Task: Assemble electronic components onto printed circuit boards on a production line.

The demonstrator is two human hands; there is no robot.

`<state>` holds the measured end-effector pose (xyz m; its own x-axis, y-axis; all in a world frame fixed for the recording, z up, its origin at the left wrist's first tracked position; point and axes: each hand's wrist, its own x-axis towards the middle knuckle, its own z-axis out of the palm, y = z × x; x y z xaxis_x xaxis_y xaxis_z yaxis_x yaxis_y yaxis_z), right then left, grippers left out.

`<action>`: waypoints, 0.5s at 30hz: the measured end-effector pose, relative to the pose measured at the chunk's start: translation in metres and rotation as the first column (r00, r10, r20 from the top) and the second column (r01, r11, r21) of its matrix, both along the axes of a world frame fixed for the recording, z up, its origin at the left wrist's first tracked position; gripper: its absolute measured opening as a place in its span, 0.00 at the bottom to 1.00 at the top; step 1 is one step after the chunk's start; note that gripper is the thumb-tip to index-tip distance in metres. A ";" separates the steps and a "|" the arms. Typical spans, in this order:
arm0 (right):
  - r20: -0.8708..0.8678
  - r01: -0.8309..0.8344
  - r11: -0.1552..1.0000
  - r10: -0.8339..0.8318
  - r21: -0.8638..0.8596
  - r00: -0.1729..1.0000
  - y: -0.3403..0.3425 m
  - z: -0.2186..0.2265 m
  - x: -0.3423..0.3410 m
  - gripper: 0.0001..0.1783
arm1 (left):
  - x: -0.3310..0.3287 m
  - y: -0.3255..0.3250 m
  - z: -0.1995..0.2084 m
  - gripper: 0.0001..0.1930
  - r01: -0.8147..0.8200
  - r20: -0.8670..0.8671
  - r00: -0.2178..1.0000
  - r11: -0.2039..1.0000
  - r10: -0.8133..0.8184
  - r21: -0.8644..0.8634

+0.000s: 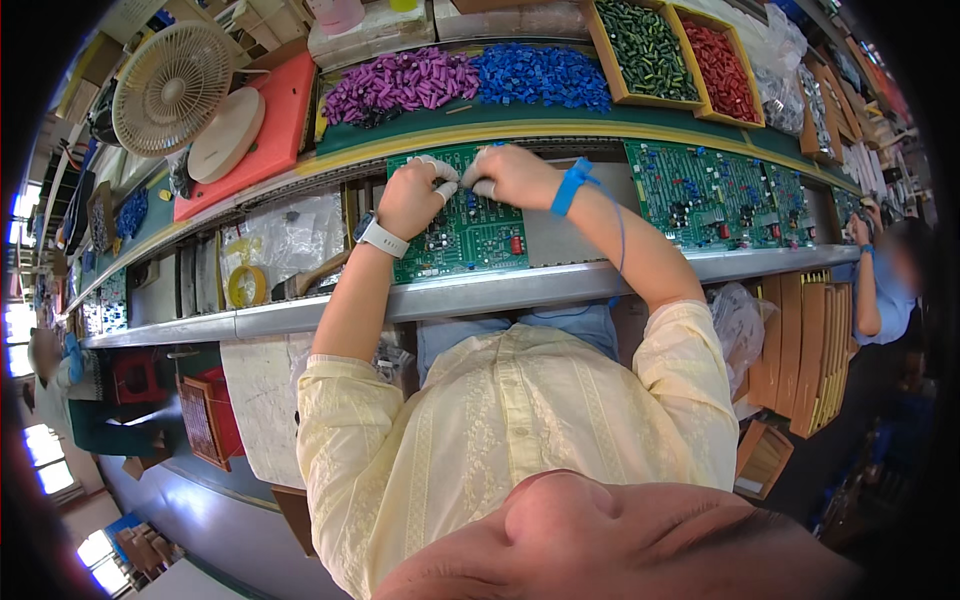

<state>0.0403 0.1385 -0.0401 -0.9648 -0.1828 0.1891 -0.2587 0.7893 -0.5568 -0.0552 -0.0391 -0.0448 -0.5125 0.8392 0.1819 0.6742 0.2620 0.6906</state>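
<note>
A green circuit board (465,245) dotted with small parts lies in front of me on the metal rails of the line. Over its upper left part, my left hand (413,196) is closed, with white covers on the fingertips and a light-strapped watch at the wrist. Close beside it, my right hand (508,177) is also closed, its thumb and fingers drawn together above the board. A blue wrist strap (573,187) with a thin cord circles the right wrist. Whatever sits between the fingers of either hand is hidden or too small to name.
Beyond the line lie piles of purple parts (405,84) and blue parts (545,77). Yellow boxes hold green parts (645,50) and red parts (718,70). More circuit boards (715,195) stand at right, where a person works. A tape roll (246,286) and a fan (172,88) are left.
</note>
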 end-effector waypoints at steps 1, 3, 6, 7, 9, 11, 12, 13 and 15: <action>0.000 -0.041 0.996 0.041 -0.075 0.999 0.011 0.003 -0.004 0.09 | 0.000 0.000 0.000 0.06 0.002 -0.001 1.000 1.000 -0.002 -0.001; -0.127 0.298 0.954 -0.293 0.023 0.948 0.042 0.003 -0.015 0.09 | 0.002 0.003 0.001 0.06 0.015 -0.018 1.000 1.000 -0.015 0.014; -0.284 0.630 0.754 -0.572 0.187 0.770 0.076 -0.003 -0.030 0.10 | 0.003 0.003 -0.002 0.05 0.025 -0.079 0.997 1.000 -0.026 -0.012; -0.264 0.626 0.737 -0.569 0.255 0.778 0.081 -0.007 -0.033 0.11 | 0.004 0.003 -0.001 0.05 0.028 -0.081 0.996 1.000 -0.029 -0.011; -0.246 0.619 0.716 -0.568 0.322 0.786 0.089 -0.015 -0.036 0.12 | 0.006 0.004 0.000 0.04 0.058 -0.109 0.992 0.997 -0.063 -0.043; -0.233 0.580 0.738 -0.531 0.346 0.815 0.090 -0.019 -0.035 0.12 | 0.009 0.007 0.001 0.04 0.054 -0.124 0.990 0.996 -0.062 -0.067; -0.232 0.580 0.739 -0.532 0.343 0.815 0.091 -0.021 -0.034 0.12 | 0.009 0.008 0.001 0.04 0.050 -0.137 0.989 0.995 -0.061 -0.088; -0.266 0.596 0.746 -0.535 0.297 0.802 0.088 -0.020 -0.033 0.12 | 0.008 0.007 0.001 0.04 0.048 -0.136 0.989 0.995 -0.060 -0.088; -0.298 0.610 0.753 -0.539 0.249 0.788 0.084 -0.017 -0.031 0.11 | 0.007 0.007 -0.001 0.04 0.051 -0.144 0.988 0.995 -0.062 -0.082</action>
<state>0.0097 0.2222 -0.0571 -0.8544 0.3114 0.4159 0.2274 0.9439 -0.2394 -0.0482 -0.0323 -0.0456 -0.4365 0.8805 0.1848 0.7819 0.2696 0.5622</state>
